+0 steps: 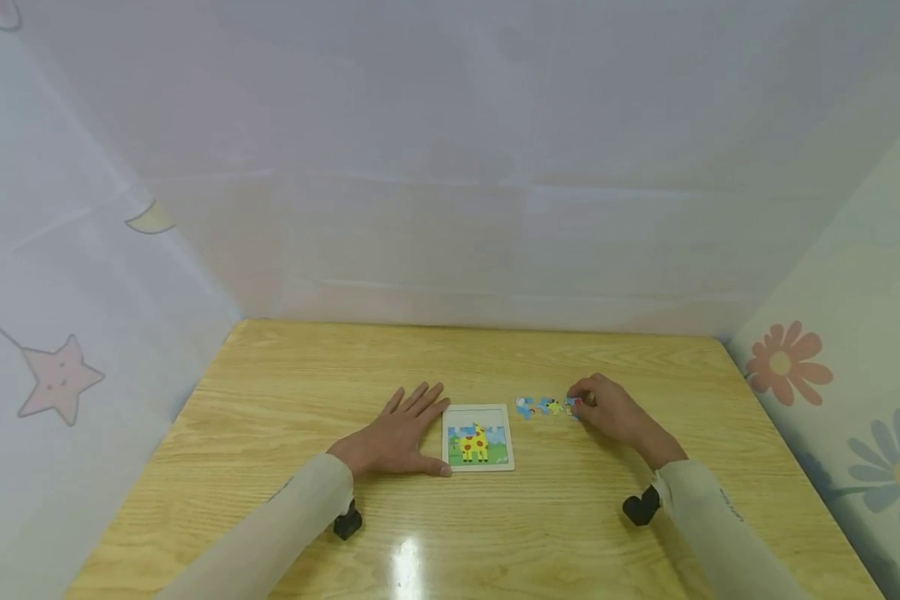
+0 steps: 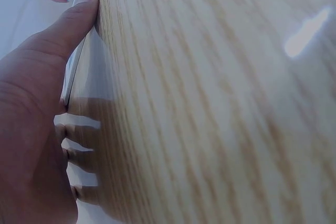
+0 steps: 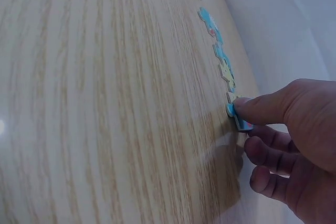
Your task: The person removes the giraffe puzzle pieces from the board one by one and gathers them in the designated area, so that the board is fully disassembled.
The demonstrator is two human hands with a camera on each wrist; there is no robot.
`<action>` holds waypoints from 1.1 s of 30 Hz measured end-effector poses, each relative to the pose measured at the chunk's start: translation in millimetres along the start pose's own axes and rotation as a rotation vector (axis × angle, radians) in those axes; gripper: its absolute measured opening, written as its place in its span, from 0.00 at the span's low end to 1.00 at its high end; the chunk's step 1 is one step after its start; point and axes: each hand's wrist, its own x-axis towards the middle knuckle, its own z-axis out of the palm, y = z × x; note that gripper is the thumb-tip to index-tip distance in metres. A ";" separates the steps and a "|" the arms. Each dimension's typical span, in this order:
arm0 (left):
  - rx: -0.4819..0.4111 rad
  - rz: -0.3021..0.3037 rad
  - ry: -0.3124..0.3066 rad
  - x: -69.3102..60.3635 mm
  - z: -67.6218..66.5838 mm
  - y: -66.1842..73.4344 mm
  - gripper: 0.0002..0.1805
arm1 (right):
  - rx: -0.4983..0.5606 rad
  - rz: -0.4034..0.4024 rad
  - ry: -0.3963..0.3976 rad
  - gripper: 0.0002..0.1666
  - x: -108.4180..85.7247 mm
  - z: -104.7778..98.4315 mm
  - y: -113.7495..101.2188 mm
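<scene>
A square puzzle board (image 1: 483, 468) with a pale rim lies on the table, a yellow giraffe picture (image 1: 474, 444) filling its lower part and a bare pale strip along its top. My left hand (image 1: 401, 437) lies spread against the board's left side, thumb at the lower corner and index finger near the upper one. To the right of the board, a blue-and-white puzzle piece (image 1: 524, 407) and a blue-and-yellow one (image 1: 552, 406) lie in a row. At the row's right end my right hand (image 1: 611, 408) pinches a third puzzle piece (image 3: 243, 124) between thumb and fingers.
The wooden table (image 1: 450, 525) spreads around the board on every side. A pale fabric wall (image 1: 450, 250) rises behind its far edge, with printed side walls left and right. A black wrist strap mount (image 1: 641, 506) hangs below the right cuff, another (image 1: 348, 522) below the left.
</scene>
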 end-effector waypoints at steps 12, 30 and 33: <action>0.015 -0.011 0.005 -4.1 -4.1 -3.7 0.63 | 0.015 -0.042 0.033 0.17 6.7 2.1 -17.9; 0.024 -0.025 0.002 -3.6 -6.4 -0.7 0.63 | -0.002 -0.225 -0.097 0.11 38.3 49.9 -95.5; 0.017 -0.025 0.000 -2.6 -0.5 -0.4 0.64 | -0.018 -0.233 -0.131 0.11 38.6 58.9 -103.3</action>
